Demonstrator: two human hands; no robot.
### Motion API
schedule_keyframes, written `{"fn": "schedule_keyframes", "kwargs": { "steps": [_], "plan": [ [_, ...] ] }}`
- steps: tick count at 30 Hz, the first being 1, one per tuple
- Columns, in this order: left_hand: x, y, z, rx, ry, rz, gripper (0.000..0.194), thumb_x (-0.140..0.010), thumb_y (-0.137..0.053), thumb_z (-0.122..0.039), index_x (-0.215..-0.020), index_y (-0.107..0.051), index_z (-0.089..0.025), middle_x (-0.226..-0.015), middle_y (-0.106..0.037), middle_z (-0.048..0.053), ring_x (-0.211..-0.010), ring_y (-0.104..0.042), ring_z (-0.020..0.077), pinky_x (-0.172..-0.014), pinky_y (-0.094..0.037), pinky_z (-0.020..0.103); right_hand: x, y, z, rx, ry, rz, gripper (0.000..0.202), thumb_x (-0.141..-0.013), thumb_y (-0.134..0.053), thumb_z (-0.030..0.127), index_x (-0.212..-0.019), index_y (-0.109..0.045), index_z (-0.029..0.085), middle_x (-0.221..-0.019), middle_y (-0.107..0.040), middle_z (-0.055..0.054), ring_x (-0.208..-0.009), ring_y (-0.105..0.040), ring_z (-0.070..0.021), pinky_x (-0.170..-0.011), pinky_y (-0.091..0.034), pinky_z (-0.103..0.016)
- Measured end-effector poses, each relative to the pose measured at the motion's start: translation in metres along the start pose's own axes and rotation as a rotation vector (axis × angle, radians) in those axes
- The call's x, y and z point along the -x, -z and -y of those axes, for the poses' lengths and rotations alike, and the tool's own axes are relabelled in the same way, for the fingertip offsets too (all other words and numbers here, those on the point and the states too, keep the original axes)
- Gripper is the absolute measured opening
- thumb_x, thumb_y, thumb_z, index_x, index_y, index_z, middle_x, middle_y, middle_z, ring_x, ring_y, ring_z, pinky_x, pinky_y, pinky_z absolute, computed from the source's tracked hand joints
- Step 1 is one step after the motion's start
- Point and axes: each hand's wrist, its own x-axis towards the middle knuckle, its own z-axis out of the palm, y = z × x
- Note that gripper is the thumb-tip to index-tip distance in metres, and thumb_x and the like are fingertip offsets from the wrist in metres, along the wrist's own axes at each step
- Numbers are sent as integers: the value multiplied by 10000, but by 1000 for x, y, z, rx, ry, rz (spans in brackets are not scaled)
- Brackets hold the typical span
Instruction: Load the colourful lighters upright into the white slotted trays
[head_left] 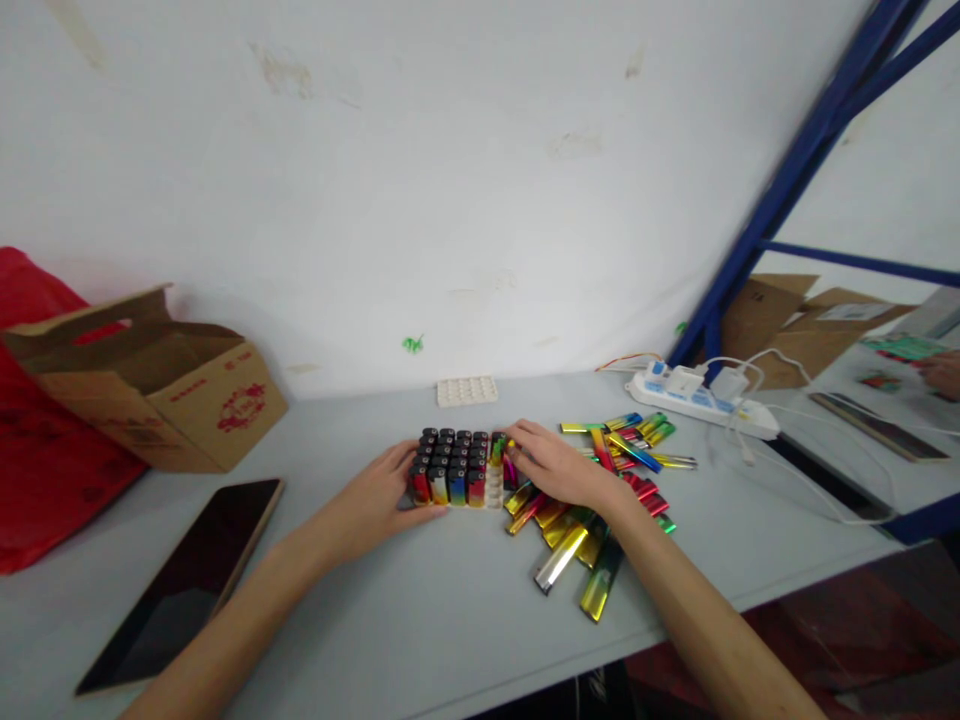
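While spread left hand [386,490] touches tray [494,492] part-filled with upright lighters [448,468], right hand [551,462] alongside — grip unclear.

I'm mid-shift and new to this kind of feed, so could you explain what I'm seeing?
There's no machine here: one head-worn camera looks forward and down at a person's two bare hands. On the grey table, the left hand lies along the left side of a pale tray, its thumb at the front edge. The tray holds upright lighters in rows. The right hand is at the tray's partly filled right-hand column; whether it grips anything is unclear. Loose shiny pieces, apparently more lighters, lie to the right. Another pale tray sits behind. Further out are a tablet and cardboard carton on the left, and a power strip on the right.
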Motion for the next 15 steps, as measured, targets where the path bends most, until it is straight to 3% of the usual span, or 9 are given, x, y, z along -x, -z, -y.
{"fn": "schedule_keyframes", "kwargs": {
  "steps": [4, 9, 11, 15],
  "plan": [
    [0, -1, 1, 10, -14, 17, 719, -1141, -917, -682, -1729, -781, -290, -1834, -792, 169, -1727, -741, 434, -1527, -569, 607, 2, -1, -11, 77, -31, 24, 325, -1240, -586, 97, -1246, -896, 194, -1418, -834, -161, -1372, -823, -312, -1354, -644, -510],
    [0, -1, 2, 15, -1, 7, 716, -1122, -928, -701, -1688, -808, -278, -1847, -781, 192, -1722, -747, 484, -1509, -587, 655, 7, 3, -27, 160, -111, -56, 303, -1099, -780, 17, -1289, -931, 199, -1455, -816, -164, -1330, -833, -314, -1304, -661, -499],
    [0, -1, 2, 14, 9, 15, 754, -1118, -921, -732, -1693, -805, -258, -1860, -768, 207, -1731, -740, 496, -1515, -580, 659, 9, 6, -31, 197, -158, -58, 247, -1105, -881, 76, -1305, -931, 213, -1425, -819, -157, -1283, -834, -317, -1257, -666, -494],
    [1, 0, 3, 25, 14, 19, 774, -1118, -921, -739, -1725, -794, -275, -1868, -765, 197, -1720, -745, 492, -1527, -565, 658, 7, 10, -34, 275, -215, -113, 75, -1160, -959, 245, -1127, -891, 247, -1222, -845, -152, -1175, -814, -355, -1147, -671, -505]
  ]
}}
